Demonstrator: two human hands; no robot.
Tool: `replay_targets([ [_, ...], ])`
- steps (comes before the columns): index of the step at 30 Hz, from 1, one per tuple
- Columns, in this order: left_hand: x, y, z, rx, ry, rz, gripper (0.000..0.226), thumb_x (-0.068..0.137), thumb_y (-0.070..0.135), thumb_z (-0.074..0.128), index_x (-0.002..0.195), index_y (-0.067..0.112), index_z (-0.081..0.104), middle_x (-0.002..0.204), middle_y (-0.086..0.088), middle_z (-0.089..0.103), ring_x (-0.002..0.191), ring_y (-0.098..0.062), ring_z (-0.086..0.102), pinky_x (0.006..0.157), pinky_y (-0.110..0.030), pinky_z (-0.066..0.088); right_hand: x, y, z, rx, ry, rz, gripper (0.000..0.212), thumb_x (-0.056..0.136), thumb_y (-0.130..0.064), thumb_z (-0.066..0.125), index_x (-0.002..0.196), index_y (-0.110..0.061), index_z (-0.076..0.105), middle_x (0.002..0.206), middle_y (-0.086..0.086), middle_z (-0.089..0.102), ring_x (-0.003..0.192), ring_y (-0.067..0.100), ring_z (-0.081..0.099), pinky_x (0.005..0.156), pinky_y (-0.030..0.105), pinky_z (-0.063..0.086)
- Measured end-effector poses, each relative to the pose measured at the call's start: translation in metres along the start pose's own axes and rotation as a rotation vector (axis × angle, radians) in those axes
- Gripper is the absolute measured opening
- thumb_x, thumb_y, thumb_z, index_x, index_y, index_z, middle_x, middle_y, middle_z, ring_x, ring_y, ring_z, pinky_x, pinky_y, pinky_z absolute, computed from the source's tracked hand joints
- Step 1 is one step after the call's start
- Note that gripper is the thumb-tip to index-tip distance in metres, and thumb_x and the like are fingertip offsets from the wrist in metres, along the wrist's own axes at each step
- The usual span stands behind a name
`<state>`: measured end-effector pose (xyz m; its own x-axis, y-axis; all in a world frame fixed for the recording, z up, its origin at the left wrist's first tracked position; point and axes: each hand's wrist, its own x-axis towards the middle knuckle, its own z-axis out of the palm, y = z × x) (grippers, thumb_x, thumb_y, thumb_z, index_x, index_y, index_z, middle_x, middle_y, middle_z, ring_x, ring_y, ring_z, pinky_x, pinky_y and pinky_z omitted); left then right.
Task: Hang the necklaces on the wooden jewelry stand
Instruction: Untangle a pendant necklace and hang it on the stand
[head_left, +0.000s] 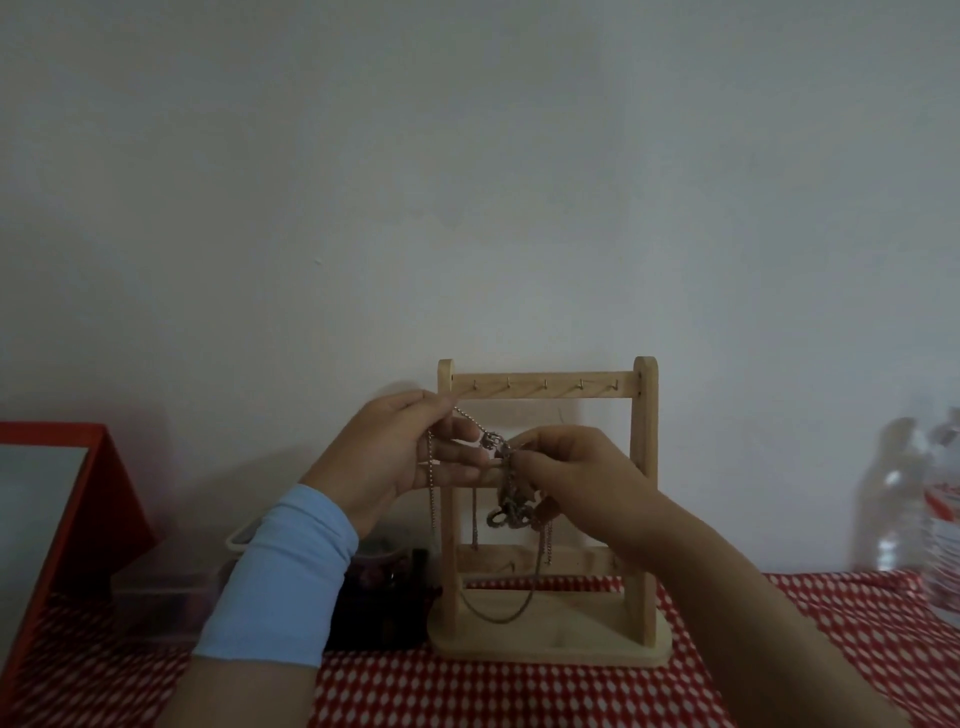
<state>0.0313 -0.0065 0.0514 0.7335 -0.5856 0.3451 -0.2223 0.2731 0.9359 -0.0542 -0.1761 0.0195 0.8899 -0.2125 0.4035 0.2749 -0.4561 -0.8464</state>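
Head view: both hands are raised in front of the stand (644, 467), which stands upright on the tabletop (415, 691) against the wall. The left hand (405, 457) pinches one chain of the necklaces (511, 512) near the stand's top left corner, its other fingers (457, 452) nearly straight. The right hand (576, 467) pinches the tangled bunch at mid-height, fingers curled round it. Chain loops droop toward the stand's base. A bottle (901, 499) stands far right.
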Motion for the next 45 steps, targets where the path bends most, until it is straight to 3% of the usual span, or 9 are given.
replay_targets([
  [2,0.0,-0.001,0.001,0.006,-0.018,-0.003,0.024,0.101,0.021,0.05,0.09,0.001,0.058,0.085,-0.015,0.066,0.072,-0.025,0.069,0.064,-0.038,0.06,0.001,0.001,0.004,-0.034,0.038,-0.022,0.02,0.103,-0.011,0.054,0.096,-0.01,0.073,0.066,-0.006,0.068,0.063,0.011,0.066,0.063,0.024,0.057],
  [6,-0.001,-0.007,0.004,0.215,-0.046,0.004,0.019,0.094,0.021,0.062,0.086,0.005,0.056,0.096,-0.019,0.07,0.084,-0.027,0.073,0.077,-0.046,0.061,0.002,0.003,0.006,0.038,0.096,-0.088,0.02,0.103,-0.009,0.056,0.119,-0.014,0.067,0.083,0.009,0.074,0.07,0.018,0.071,0.064,0.024,0.058],
  [9,0.001,-0.012,0.004,0.356,0.018,0.115,0.028,0.086,0.005,0.071,0.076,0.009,0.045,0.099,-0.024,0.068,0.085,-0.029,0.073,0.074,-0.044,0.062,0.002,0.002,0.005,0.072,0.114,-0.124,0.017,0.101,-0.008,0.058,0.112,-0.016,0.068,0.082,0.006,0.073,0.069,0.011,0.068,0.062,0.019,0.053],
  [17,0.007,-0.015,0.004,0.416,0.104,0.175,0.035,0.079,0.007,0.078,0.072,0.013,0.044,0.09,-0.029,0.067,0.071,-0.023,0.071,0.064,-0.032,0.06,0.0,-0.002,0.005,0.076,0.097,-0.147,0.01,0.093,-0.019,0.073,0.101,-0.014,0.074,0.078,0.013,0.072,0.065,0.013,0.062,0.063,0.022,0.055],
  [23,0.011,-0.02,0.006,0.588,0.109,0.203,0.03,0.081,0.013,0.076,0.076,0.013,0.047,0.094,-0.021,0.07,0.088,-0.034,0.07,0.076,-0.046,0.06,0.003,0.001,-0.001,-0.193,0.128,-0.101,0.008,0.092,-0.018,0.074,0.098,-0.015,0.078,0.078,0.001,0.076,0.067,0.015,0.072,0.065,0.027,0.062],
  [26,0.011,-0.022,0.009,0.632,0.091,0.204,0.033,0.083,0.007,0.074,0.076,0.014,0.042,0.095,-0.026,0.066,0.084,-0.032,0.07,0.074,-0.046,0.061,0.002,0.001,-0.002,-0.462,0.102,-0.124,0.016,0.094,-0.015,0.067,0.106,-0.021,0.077,0.083,-0.008,0.073,0.07,0.004,0.07,0.068,0.018,0.06],
  [32,0.01,-0.026,0.017,0.739,0.021,0.206,0.022,0.082,0.008,0.073,0.085,0.008,0.051,0.092,-0.009,0.072,0.077,-0.023,0.071,0.073,-0.045,0.06,0.0,0.001,0.0,-0.576,0.105,-0.085,0.021,0.091,-0.006,0.063,0.104,-0.021,0.071,0.084,-0.008,0.065,0.069,0.013,0.067,0.062,0.028,0.061],
  [39,0.009,-0.026,0.02,0.64,0.086,0.162,0.028,0.078,0.008,0.075,0.082,0.013,0.048,0.092,-0.01,0.067,0.083,-0.03,0.069,0.065,-0.047,0.061,0.0,0.004,0.005,-0.267,0.132,-0.055,0.019,0.099,-0.007,0.057,0.1,-0.015,0.074,0.082,0.002,0.07,0.057,0.012,0.069,0.054,0.033,0.062],
  [45,0.009,-0.024,0.01,0.58,0.034,0.165,0.035,0.073,0.002,0.08,0.08,0.016,0.049,0.089,-0.005,0.07,0.088,-0.024,0.069,0.085,-0.051,0.056,-0.001,-0.003,0.006,0.006,0.153,0.063,0.018,0.099,-0.005,0.055,0.093,-0.01,0.071,0.092,0.012,0.07,0.066,0.019,0.07,0.055,0.032,0.061],
])
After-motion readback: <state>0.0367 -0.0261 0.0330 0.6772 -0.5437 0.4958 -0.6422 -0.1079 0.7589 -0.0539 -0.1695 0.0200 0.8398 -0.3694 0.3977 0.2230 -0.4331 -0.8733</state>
